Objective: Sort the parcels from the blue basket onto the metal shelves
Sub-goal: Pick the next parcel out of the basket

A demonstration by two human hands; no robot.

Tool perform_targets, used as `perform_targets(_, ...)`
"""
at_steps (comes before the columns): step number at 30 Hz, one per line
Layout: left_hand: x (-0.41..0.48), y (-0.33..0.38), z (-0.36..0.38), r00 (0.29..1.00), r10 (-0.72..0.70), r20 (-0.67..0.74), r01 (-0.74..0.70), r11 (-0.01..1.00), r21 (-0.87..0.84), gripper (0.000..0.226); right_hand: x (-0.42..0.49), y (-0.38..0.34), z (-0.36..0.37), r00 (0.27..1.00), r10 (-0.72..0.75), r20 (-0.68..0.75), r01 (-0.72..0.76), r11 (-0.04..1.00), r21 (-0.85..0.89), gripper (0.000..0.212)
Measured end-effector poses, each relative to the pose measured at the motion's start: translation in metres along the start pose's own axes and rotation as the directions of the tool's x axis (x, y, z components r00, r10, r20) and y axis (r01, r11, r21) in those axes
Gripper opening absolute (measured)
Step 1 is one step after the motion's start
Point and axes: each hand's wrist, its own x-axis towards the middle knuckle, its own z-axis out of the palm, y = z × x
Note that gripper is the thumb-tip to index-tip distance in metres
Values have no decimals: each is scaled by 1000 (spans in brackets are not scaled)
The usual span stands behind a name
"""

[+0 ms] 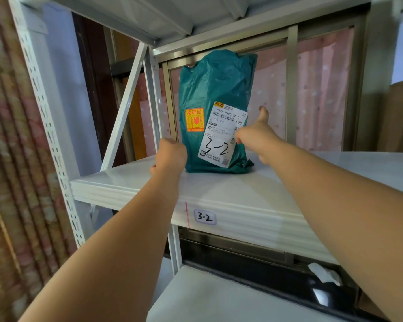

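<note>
The green parcel [209, 89] marked 3-2 stood upright on the matching 3-2 shelf [312, 177], label facing near, apparently steadied between the left hand [170, 155] curled at its left edge and the right hand [256, 138] at its right; whether the fingers actually gripped it could not be told.

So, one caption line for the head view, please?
Left hand and right hand flank a green parcel marked 3-2, upright on the shelf labelled 3-2.

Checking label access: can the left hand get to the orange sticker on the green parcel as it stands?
Probably yes. The left hand is curled at the lower left edge of the parcel, just below the orange sticker, which faces out uncovered. The right hand is across at the white label.
</note>
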Motion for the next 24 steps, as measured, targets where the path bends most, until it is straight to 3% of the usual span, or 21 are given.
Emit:
perform_targets(3, -7, 4, 0, 999, -34, -7, 34, 999, -32, 16, 5, 0, 2, 995, -28, -95, 29, 1000, 2, 92)
perform_targets(8, -11, 3, -1, 997, 72, -37, -72, 997, 3, 32, 10, 2, 2, 981, -66, -182, 67, 998, 2, 84)
perform_targets(11, -6, 6, -2, 993, 42, -112, -45, 999, -22, 30, 4, -1, 3, 936, -255, -244, 207, 956, -207, 78)
perform_targets(13, -8, 7, -4, 982, 38, -185, -35, 999, 22, 34, -5, -2, 6, 856, -464, -226, 341, 837, -427, 71)
perform_targets(16, -16, 13, -7, 971, 95, -220, -70, 990, 119, 27, -17, -8, 10, 698, -707, -115, 545, 628, -556, 57)
perform_targets(19, -26, 16, -14, 985, 138, -107, -124, 984, 127, 20, -33, -21, 17, 595, -799, 87, 667, 430, -609, 51)
perform_targets(22, -41, 17, -27, 976, 212, 43, -216, 944, 248, 22, -51, -37, 26, 625, -720, 303, 695, 335, -637, 45)
perform_targets(24, -48, 14, -47, 956, 280, 93, -293, 872, 391, 22, -64, -48, 36, 661, -554, 506, 733, 333, -593, 38)
